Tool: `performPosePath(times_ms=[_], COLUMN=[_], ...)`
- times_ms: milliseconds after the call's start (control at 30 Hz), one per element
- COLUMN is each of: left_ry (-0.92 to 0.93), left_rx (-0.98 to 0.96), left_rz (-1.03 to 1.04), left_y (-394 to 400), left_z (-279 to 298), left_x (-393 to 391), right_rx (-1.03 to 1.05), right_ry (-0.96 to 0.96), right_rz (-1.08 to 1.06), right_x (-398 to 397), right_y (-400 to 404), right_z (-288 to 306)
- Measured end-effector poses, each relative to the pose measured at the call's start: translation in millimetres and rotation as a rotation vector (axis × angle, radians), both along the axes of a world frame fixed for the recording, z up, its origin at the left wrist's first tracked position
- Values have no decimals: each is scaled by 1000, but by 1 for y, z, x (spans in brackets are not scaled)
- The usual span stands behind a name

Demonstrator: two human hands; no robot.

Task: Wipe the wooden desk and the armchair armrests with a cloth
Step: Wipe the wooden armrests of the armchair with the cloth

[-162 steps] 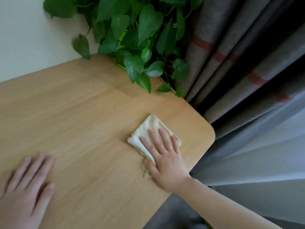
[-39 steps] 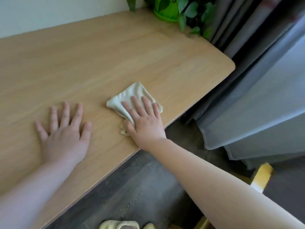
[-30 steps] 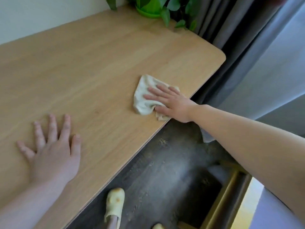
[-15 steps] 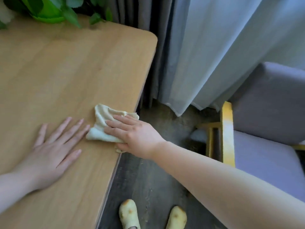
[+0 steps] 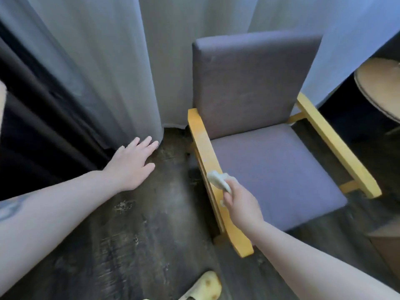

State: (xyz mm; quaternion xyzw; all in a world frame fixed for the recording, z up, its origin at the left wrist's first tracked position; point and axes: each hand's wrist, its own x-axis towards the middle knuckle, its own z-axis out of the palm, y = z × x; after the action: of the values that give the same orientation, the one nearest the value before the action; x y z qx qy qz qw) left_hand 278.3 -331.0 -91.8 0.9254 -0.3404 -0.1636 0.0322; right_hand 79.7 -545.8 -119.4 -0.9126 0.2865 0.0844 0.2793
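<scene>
An armchair with a grey cushioned seat (image 5: 272,169) and yellow wooden arms stands in front of me. My right hand (image 5: 240,204) grips the pale cloth (image 5: 217,180), bunched, at the middle of the left armrest (image 5: 201,139). The right armrest (image 5: 333,144) runs along the far side of the seat, untouched. My left hand (image 5: 132,163) hovers flat with fingers apart over the dark floor near the curtain hem, holding nothing. Only a sliver of the wooden desk (image 5: 2,94) shows at the left edge.
Pale curtains (image 5: 108,61) hang behind the chair, with a dark drape (image 5: 32,126) to the left. A round wooden side table (image 5: 381,87) stands at the right edge. A yellow slipper (image 5: 205,286) shows on the dark floor (image 5: 151,234) at the bottom.
The view has swung right from the desk to the armchair. My right hand lifted the cloth off the desk and brought it to the left armrest. My left hand left the desktop.
</scene>
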Motion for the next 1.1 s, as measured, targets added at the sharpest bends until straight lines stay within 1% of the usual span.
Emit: performPosePath(times_ms=[67, 167, 233, 267, 300, 367, 433, 467, 567, 600, 667, 767, 800, 833, 900, 933, 1000, 1067, 1100], left_ry=[7, -3, -19, -29, -31, -15, -17, -20, -17, -16, -12, -5, -9, -14, -5, 4, 4, -5, -1], left_rx=[14, 36, 66, 79, 84, 74, 80, 91, 122, 128, 121, 110, 107, 105, 98, 97, 94, 82, 77], left_rz=[-43, -114, -167, -184, -187, -166, -179, -197, -267, -295, -341, -406, -430, -456, -500, -519, -555, -587, -597], left_y=[-54, -117, -147, -157, -165, -177, -185, -187, -186, -184, -180, -180, -181, -182, -185, -186, -186, -185, -185], left_z=[-25, -67, -97, -110, -121, -140, -154, -159, -174, -177, -181, -184, -185, -185, -185, -185, -186, -187, -188], left_x=[15, 35, 45, 49, 55, 69, 85, 92, 111, 118, 128, 146, 152, 158, 171, 176, 185, 191, 193], right_rx=[-19, 52, -1, -14, -46, -118, -174, -176, -149, -159, -208, -213, -212, -196, -110, -66, 12, 153, 230], right_ry=[-43, 1, -29, -10, 17, 23, 22, 27, 25, 46, 81, 54, 31, 3, -14, -22, -60, -32, -28], right_rz=[-103, -233, -178, -155, -144, -189, -187, -170, -210, -195, -105, 151, 213, 225, 147, 65, -184, -467, -570], right_x=[-35, -93, -115, -116, -111, -94, -63, -41, 24, 37, 37, -8, -21, -26, -13, 2, 52, 117, 150], right_y=[-18, -3, 18, 24, 27, 27, 20, 14, -2, -2, 3, 3, -3, -8, -11, -10, -13, -23, -32], right_z=[-29, -85, -113, -120, -126, -136, -145, -150, -161, -162, -155, -149, -149, -148, -146, -147, -148, -148, -150])
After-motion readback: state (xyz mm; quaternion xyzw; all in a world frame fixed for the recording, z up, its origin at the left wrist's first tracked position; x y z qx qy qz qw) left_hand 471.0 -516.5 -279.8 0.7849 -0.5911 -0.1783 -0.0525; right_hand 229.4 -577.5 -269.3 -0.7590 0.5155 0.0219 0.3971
